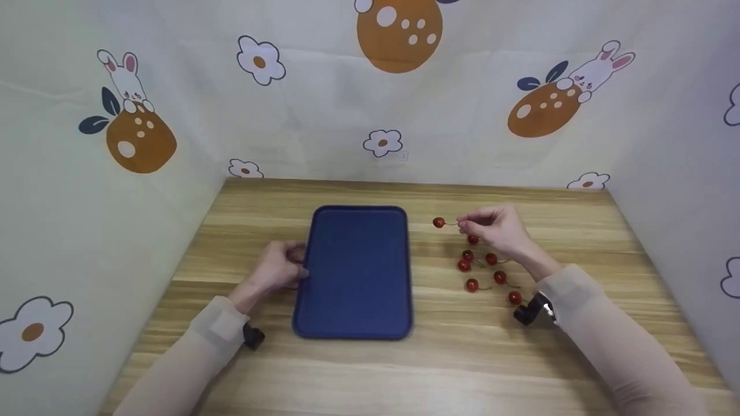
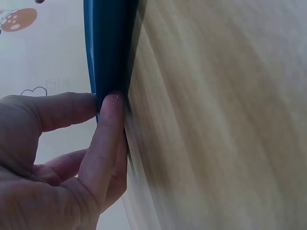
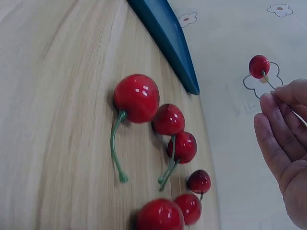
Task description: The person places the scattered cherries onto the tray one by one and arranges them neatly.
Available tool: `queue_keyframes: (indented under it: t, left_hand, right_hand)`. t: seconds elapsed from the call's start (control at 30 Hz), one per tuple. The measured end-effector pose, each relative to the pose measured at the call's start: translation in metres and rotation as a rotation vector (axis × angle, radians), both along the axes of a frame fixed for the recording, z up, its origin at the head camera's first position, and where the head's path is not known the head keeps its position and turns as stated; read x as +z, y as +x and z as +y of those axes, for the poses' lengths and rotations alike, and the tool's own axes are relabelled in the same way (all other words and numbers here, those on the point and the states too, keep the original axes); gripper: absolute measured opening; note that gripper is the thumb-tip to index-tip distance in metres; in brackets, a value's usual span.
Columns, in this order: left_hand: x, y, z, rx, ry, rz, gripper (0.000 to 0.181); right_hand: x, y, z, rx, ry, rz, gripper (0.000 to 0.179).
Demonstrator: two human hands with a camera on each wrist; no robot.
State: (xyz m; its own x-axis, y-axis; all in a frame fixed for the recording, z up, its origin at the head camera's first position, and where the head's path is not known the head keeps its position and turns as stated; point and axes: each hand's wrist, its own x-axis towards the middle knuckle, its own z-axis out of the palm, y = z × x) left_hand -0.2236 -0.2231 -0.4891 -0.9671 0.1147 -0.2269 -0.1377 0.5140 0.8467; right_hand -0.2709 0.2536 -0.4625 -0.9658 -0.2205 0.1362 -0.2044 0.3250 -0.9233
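Observation:
My left hand [image 1: 276,267] holds the left rim of a dark blue rectangular tray [image 1: 358,271] that lies on the wooden table. In the left wrist view, its fingertips meet the tray's edge [image 2: 109,52]. Raised above the table to the right of the tray, my right hand [image 1: 500,230] pinches the thin stem of a red cherry [image 1: 439,222]. That cherry [image 3: 259,66] hangs apart from the others in the right wrist view. Several more cherries with green stems, one of them near the front [image 1: 472,285], lie loose below the right hand.
The wooden tabletop [image 1: 347,375] is enclosed at the back and sides by a pale cloth [image 1: 312,115] printed with rabbits, oranges and flowers. A black wrist device [image 1: 525,315] under the right sleeve sits close to the nearest loose cherry [image 1: 514,297].

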Motion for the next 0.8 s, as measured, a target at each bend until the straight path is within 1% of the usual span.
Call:
queue_keyframes:
  t: [0.13, 0.3, 0.37, 0.53, 0.63, 0.8]
  left_hand:
    - [0.001, 0.0, -0.001, -0.013, -0.004, -0.001, 0.078]
    - [-0.001, 0.0, -0.001, -0.011, -0.006, -0.012, 0.072]
    - [-0.001, 0.0, -0.001, -0.007, 0.021, -0.02, 0.073]
    - [-0.002, 0.0, -0.002, -0.017, 0.073, -0.022, 0.075]
    - [-0.002, -0.001, -0.001, -0.019, 0.056, -0.013, 0.073]
    - [-0.001, 0.0, 0.0, -0.022, 0.045, -0.016, 0.072]
  right_hand:
    - [-0.003, -0.01, -0.018, 0.013, -0.033, -0.002, 0.021]
    - [-0.003, -0.019, -0.042, 0.007, -0.027, 0.01, 0.021]
    - [-0.003, -0.022, -0.051, 0.003, -0.034, 0.01, 0.02]
    - [-0.006, -0.028, -0.074, -0.021, -0.065, -0.023, 0.02]
    - [-0.009, -0.032, -0.086, -0.025, -0.066, -0.018, 0.019]
    - [-0.016, -0.038, -0.101, -0.003, -0.069, -0.011, 0.018]
